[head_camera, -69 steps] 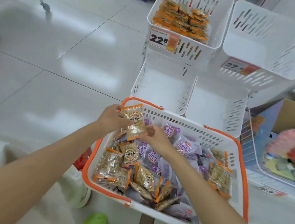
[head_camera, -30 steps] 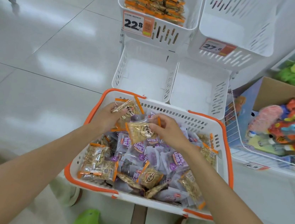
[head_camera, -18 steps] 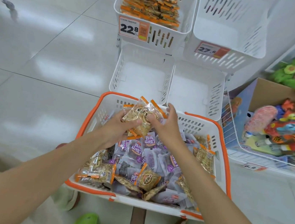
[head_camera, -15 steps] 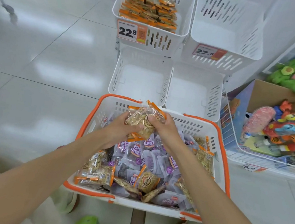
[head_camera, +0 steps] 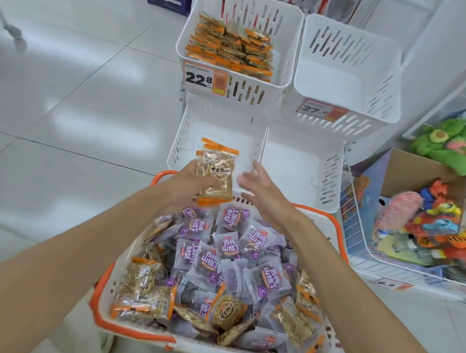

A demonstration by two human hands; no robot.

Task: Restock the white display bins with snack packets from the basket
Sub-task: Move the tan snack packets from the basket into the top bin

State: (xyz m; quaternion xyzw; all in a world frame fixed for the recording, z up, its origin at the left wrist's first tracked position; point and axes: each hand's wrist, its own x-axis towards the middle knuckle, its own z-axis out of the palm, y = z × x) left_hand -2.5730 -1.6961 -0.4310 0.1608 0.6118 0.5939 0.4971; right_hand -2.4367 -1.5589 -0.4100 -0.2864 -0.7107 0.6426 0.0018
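Packets up and out! Left hand (head_camera: 186, 189) clenched round a small stack of orange-edged packets (head_camera: 216, 174), held over the far rim of the basket (head_camera: 127, 323), in line with the lower left bin (head_camera: 184, 141). Right hand (head_camera: 265, 193) released, fingers spread, just beside the stack and seemingly not touching it; carries nothing.

Checking the score so far. Upper left bin (head_camera: 249, 92), behind the 22.8 tag (head_camera: 204, 79), already lined with rows (head_camera: 230, 48) of the same orange-edged kind, partly stocked, with room above by the look of it. Upper right bin (head_camera: 352, 82), behind the 27.6 tag (head_camera: 322, 111), bare inside. Lower left bin bare, lower right bin (head_camera: 301, 161) bare too, as far as visible from here.

Plenty left in the basket: purple packets (head_camera: 234, 250) heaped through the middle, more orange-edged packets (head_camera: 146, 295) along the near and left edges. Early days, then, judging by all that: one bin of four under way, none of the purple stock placed anywhere in sight. Likely home for the stack in hand: upper left bin, matching its kind, though could just as well drop into the bin right below. Cannot tell which.
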